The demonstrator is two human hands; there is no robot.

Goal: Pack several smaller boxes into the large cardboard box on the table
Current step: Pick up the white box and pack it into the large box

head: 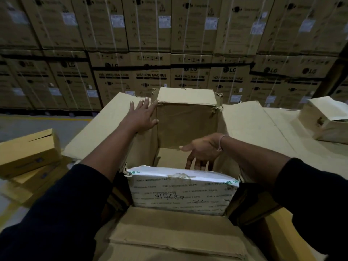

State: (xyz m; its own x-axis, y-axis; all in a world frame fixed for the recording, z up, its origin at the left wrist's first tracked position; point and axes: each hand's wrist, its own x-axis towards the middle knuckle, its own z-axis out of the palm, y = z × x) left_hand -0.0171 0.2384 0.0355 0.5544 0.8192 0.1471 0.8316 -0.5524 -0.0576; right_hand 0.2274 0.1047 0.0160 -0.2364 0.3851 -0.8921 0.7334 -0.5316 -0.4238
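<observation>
A view from the person's head looks down into a large cardboard box [186, 121] standing open on the bench [282, 129], its four flaps folded outward. Inside, against the near wall, a white-wrapped smaller box [180, 191] printed with repeated "WONDER TAPE" lettering stands on edge, tilted slightly, with handwriting on its face.

The left hand [142, 114] lies flat on the left flap near the far left corner, fingers [145, 102] straight and spread apart, holding nothing. The right hand [200, 150] hangs inside the box opening, just beyond the top edge of the white box, its fingers [195, 163] pointing down, loosely apart and gripping nothing. Whether those fingertips touch the white box cannot be told. A thin band circles the right wrist; both arms wear dark sleeves.

To the left, beside the big box, yellow-brown smaller boxes [28, 153] lie stacked. At the far right of the bench sits a pale box [323, 119]. Behind, a wall of stacked washing machine cartons [150, 76] fills the background.
</observation>
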